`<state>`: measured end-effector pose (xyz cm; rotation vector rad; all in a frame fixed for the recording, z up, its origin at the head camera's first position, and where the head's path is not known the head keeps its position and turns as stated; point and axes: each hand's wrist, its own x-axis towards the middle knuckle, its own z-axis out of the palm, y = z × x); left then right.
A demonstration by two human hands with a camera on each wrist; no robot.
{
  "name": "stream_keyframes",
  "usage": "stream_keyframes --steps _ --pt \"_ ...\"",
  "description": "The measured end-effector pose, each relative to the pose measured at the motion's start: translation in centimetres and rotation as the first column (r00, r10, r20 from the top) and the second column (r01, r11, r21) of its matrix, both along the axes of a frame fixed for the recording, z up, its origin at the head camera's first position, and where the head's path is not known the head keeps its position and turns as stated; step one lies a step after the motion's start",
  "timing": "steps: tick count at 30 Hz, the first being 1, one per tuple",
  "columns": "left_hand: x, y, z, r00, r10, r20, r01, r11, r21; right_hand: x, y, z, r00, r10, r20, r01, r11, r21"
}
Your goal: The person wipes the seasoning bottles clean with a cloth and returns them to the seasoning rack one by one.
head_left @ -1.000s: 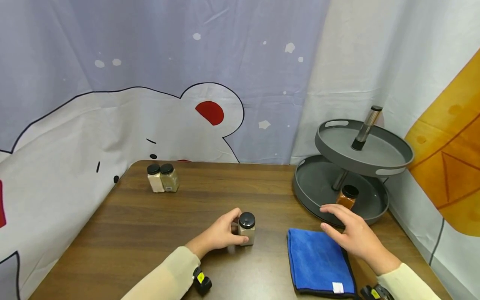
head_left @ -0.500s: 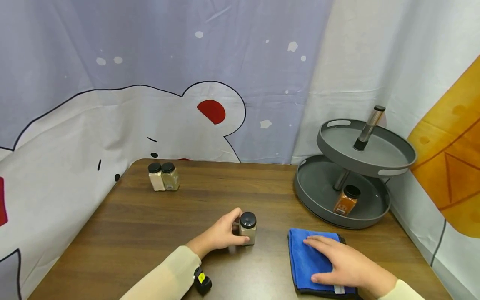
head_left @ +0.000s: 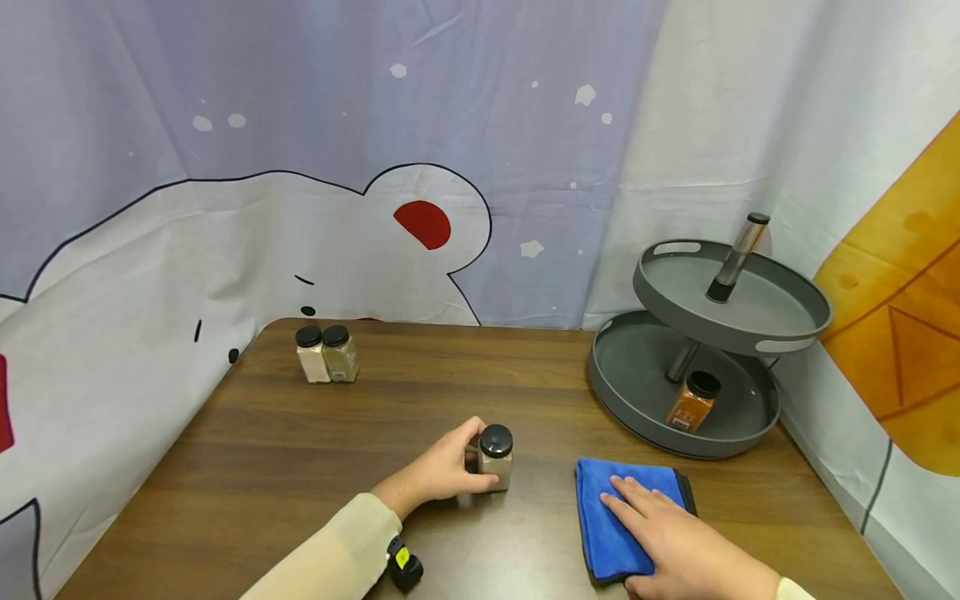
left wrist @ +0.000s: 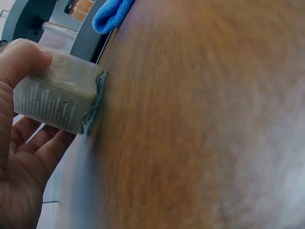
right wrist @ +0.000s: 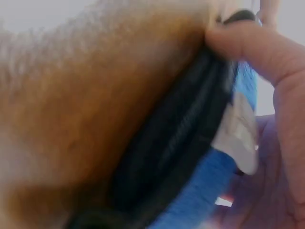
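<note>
My left hand [head_left: 442, 467] grips a square spice jar [head_left: 496, 467] with a black lid, which stands upright on the table near the middle. In the left wrist view the thumb lies on one side of the jar [left wrist: 57, 90] and fingers reach round the other; greyish powder and fine print show through it. At the front right, my right hand [head_left: 667, 533] rests on a folded blue cloth [head_left: 600, 500] with black edging, fingers spread over its top. The right wrist view, blurred, shows the thumb [right wrist: 252, 47] at the cloth's black edge, beside a white tag [right wrist: 236, 133].
A grey two-tier round stand [head_left: 637, 408] is at the back right. Its lower tray holds an orange spice jar [head_left: 692, 408]. Two more jars, one with pale contents [head_left: 313, 364] and one greenish [head_left: 342, 362], stand side by side at the back left of the table [head_left: 247, 467].
My right hand has come back from beside the lower tray and down onto the blue cloth, then slid slightly nearer. My left hand and its jar stay put.
</note>
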<state>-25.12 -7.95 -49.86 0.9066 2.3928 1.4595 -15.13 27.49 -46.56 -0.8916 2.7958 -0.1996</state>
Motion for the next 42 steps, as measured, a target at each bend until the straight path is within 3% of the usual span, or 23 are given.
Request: stream_keyframes --steps 5,9,13,17,21,26,31,34,37,42 --pt "0.0 0.1 0.2 1.0 -0.005 -0.003 0.005 1.0 -0.004 -0.2 -0.1 -0.2 0.992 0.045 -0.121 -0.048 0.999 -0.021" --pt "-0.1 0.1 0.2 1.0 -0.01 0.007 0.01 1.0 0.005 -0.7 -0.3 -0.1 0.989 0.044 -0.144 -0.051 0.998 -0.046" --pt "-0.1 0.1 0.1 1.0 -0.006 0.013 0.006 1.0 0.021 -1.6 -0.5 0.6 0.995 -0.004 -0.102 -0.012 0.989 -0.149" --pt "-0.1 0.1 -0.1 1.0 0.015 0.003 -0.015 1.0 0.016 -3.1 -0.8 1.4 0.991 -0.08 -0.103 0.043 0.949 -0.314" --pt "0.0 0.3 -0.1 0.999 0.038 0.03 -0.038 0.999 0.024 -4.4 -1.8 1.9 0.982 -0.157 -0.108 0.085 0.866 -0.493" --pt "0.1 0.5 0.0 0.997 0.052 0.061 -0.057 0.996 0.072 -5.3 -3.8 2.5 0.964 -0.266 0.0 0.201 0.726 -0.657" --pt "0.1 0.7 0.1 0.994 0.095 0.052 -0.101 0.988 0.114 -6.0 -6.0 2.0 0.964 -0.235 0.121 0.236 0.558 -0.796" --pt "0.1 1.0 0.5 0.991 0.122 0.048 -0.128 0.98 0.153 -6.1 -7.4 1.7 0.97 -0.191 0.153 0.228 0.475 -0.85" --pt "0.2 1.3 0.9 0.99 0.133 0.048 -0.14 0.971 0.193 -6.0 -8.7 1.5 0.976 -0.14 0.165 0.209 0.414 -0.886" --pt "0.3 1.9 1.4 0.988 0.13 0.081 -0.148 0.948 0.281 -5.9 -10.3 1.4 0.989 -0.073 0.131 0.149 0.368 -0.918"
